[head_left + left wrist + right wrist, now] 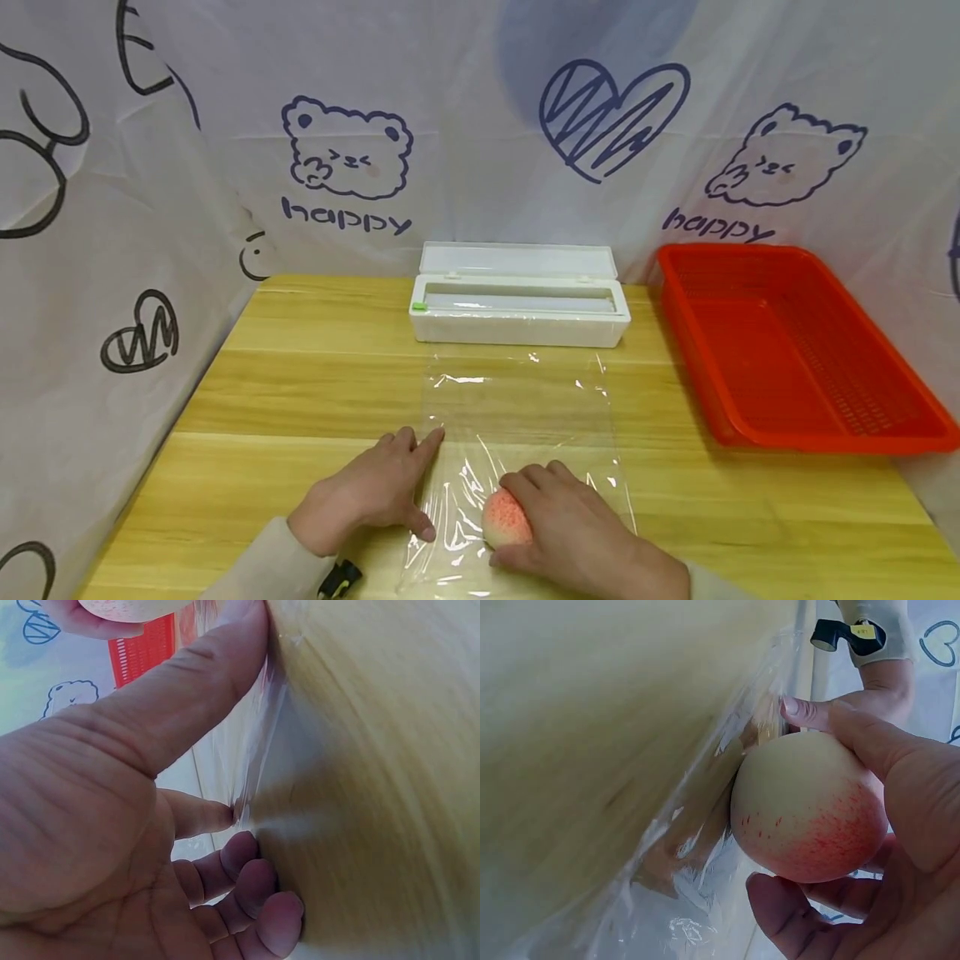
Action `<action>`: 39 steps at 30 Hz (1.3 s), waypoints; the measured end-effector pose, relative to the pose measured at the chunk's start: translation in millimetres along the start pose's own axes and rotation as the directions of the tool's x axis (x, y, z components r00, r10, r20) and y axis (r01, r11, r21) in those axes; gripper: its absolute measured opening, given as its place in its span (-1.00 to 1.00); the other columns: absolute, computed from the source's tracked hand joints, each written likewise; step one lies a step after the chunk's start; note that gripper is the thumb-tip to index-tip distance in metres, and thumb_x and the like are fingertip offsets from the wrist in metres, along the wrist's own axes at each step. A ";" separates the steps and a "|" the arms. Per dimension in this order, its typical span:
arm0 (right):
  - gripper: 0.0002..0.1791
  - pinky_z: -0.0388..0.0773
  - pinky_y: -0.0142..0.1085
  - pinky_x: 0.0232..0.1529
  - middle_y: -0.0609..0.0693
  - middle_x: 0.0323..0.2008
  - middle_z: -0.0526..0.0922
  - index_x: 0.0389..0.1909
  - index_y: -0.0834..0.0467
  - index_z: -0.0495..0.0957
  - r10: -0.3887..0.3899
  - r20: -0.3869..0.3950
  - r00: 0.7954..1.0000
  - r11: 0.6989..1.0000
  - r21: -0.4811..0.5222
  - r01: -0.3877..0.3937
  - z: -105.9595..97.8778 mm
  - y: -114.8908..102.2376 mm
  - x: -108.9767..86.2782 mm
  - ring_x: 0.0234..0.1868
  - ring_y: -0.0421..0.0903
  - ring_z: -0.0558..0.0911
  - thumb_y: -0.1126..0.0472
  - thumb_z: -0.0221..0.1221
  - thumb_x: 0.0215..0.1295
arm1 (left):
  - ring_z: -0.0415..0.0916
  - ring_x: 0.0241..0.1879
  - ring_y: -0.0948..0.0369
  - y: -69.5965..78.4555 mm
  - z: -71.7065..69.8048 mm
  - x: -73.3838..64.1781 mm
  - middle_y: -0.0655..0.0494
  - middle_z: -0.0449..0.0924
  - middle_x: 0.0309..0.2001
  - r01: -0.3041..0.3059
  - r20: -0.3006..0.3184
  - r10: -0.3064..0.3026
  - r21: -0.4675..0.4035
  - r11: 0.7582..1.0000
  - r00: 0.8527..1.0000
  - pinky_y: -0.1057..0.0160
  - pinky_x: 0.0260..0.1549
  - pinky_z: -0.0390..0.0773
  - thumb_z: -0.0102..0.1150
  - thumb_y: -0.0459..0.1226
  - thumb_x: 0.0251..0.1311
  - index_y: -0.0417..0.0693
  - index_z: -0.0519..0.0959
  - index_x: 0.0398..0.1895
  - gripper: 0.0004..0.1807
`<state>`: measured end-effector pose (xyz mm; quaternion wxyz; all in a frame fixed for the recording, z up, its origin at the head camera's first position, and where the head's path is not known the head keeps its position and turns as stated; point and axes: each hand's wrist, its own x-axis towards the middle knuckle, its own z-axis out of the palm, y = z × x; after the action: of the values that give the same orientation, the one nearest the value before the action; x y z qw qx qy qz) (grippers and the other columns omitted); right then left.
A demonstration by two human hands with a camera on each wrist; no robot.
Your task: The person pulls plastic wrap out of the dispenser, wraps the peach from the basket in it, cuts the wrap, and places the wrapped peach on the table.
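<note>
A round peach (506, 518), cream with a red speckled blush, lies on a sheet of clear plastic wrap (517, 408) near the front of the table. My right hand (573, 529) grips the peach; the right wrist view shows thumb and fingers curved round its sides (810, 810). At the wrap's left edge my left hand (375, 487) rests with thumb and index finger spread apart, their tips touching the film. In the left wrist view, the film's edge bunches at the index fingertip (221, 816). Behind, the wrap leads to a white dispenser box (521, 327) with its lid up.
An empty red plastic basket (780, 446) stands on the right side of the wooden table (300, 367). The dispenser has a green slider (419, 307) at its left end. A printed white cloth (480, 150) hangs behind and along the left side.
</note>
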<state>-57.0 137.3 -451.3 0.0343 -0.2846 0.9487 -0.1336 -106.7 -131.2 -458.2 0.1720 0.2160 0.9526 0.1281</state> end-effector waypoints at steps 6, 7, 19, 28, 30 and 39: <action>-0.13 0.65 -0.15 -0.09 -0.09 0.04 0.62 0.26 0.05 0.55 -0.027 -0.002 1.000 1.000 0.001 0.027 1.1 3.0 -2.6 -0.02 -0.09 0.57 -0.28 0.53 -0.06 | 0.40 -0.09 0.02 0.5 0.8 0.5 -0.12 0.46 -0.03 0.002 0.008 -0.002 0.006 1.000 1.000 -0.02 -0.04 0.60 0.78 0.16 -0.41 -0.14 0.21 0.63 0.46; -0.14 0.65 -0.16 -0.10 -0.09 0.03 0.62 0.24 0.04 0.55 -0.030 -0.005 1.000 1.000 0.004 0.030 1.2 3.6 -3.2 -0.04 -0.10 0.57 -0.24 0.54 -0.09 | 0.40 -0.09 0.02 0.6 0.7 0.7 -0.11 0.46 -0.03 0.001 0.010 -0.001 0.008 1.000 1.000 -0.02 -0.04 0.60 0.78 0.16 -0.41 -0.14 0.20 0.63 0.46; -0.12 0.65 -0.15 -0.02 -0.09 0.02 0.60 0.26 0.05 0.51 -0.034 0.049 0.998 0.999 0.039 0.032 -1.0 5.6 -9.5 -0.03 -0.10 0.58 -0.21 0.54 -0.10 | 0.38 -0.08 0.03 0.0 0.2 2.9 -0.12 0.45 0.01 0.007 0.029 -0.007 -0.005 1.000 1.000 0.00 -0.05 0.59 0.77 0.17 -0.37 -0.13 0.18 0.65 0.46; 0.11 0.61 0.02 0.16 -0.11 0.10 0.59 0.46 0.10 0.37 0.069 0.157 0.985 0.974 0.203 -0.100 -19.2 32.1 -25.8 0.08 -0.13 0.58 -0.31 0.59 -0.06 | 0.44 -0.13 0.08 0.1 -10.0 -9.8 -0.06 0.48 -0.05 -0.046 0.016 0.048 -0.102 0.994 0.999 -0.04 -0.03 0.59 0.77 0.12 -0.32 -0.23 0.34 0.48 0.27; -0.10 0.62 -0.14 0.03 -0.20 -0.06 0.57 0.30 0.06 0.48 0.050 0.159 0.986 0.980 0.185 -0.080 -25.9 44.6 -32.0 -0.04 -0.22 0.54 -0.28 0.57 0.00 | 0.42 -0.18 0.15 3.8 -13.0 -17.8 0.08 0.47 -0.15 -0.108 0.008 0.109 -0.075 0.991 0.994 0.07 -0.11 0.58 0.76 0.07 -0.28 -0.13 0.52 0.19 -0.05; -0.73 0.47 -0.39 -0.30 -0.38 -0.37 0.43 -0.32 -0.19 0.60 -0.094 0.324 0.941 0.985 0.166 0.041 -34.2 77.1 -67.6 -0.35 -0.38 0.37 0.16 0.49 0.08 | 0.20 -0.35 0.34 28.7 -0.3 -51.4 0.44 0.27 -0.49 -0.349 0.152 0.330 0.128 0.928 0.932 0.44 -0.29 0.31 0.60 -0.16 -0.18 0.27 0.40 -0.62 -0.58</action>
<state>-46.2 244.2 -440.2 0.2107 -0.3318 0.9056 -0.1592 -52.8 -129.6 -434.8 0.1908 0.3979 0.8947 0.0686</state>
